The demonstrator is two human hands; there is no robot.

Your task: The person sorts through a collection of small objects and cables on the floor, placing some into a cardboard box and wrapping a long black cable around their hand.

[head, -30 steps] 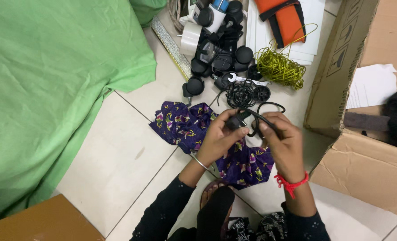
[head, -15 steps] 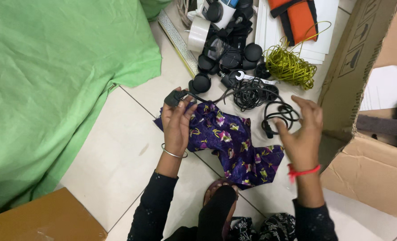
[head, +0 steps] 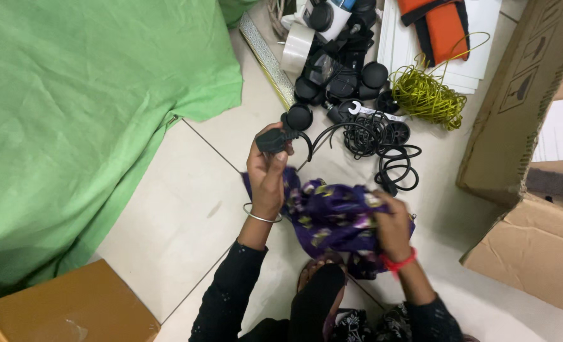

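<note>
Beside the cardboard box (head: pixel 522 95) lie one purple floral cloth (head: pixel 332 215), one black cable (head: pixel 383 149), one tangle of yellow-green wire (head: pixel 427 98), one roll of tape (head: pixel 297 49), one orange pouch (head: pixel 443 28), one green sheet (head: pixel 91 107), and two hands: left hand (head: pixel 265 174), right hand (head: pixel 392 221).

Matt black plastic plug (head: pixel 274 140) showing, soft purple printed cloth (head: pixel 332 215) bunching, glossy smooth floor tiles (head: pixel 186 209) shining, rough brown cardboard box (head: pixel 522 95) standing.

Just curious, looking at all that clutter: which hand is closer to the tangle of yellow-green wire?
The left hand, holding a black plug down-left of the yellow-green wire. The right hand sits lower, gripping the purple cloth.
</note>
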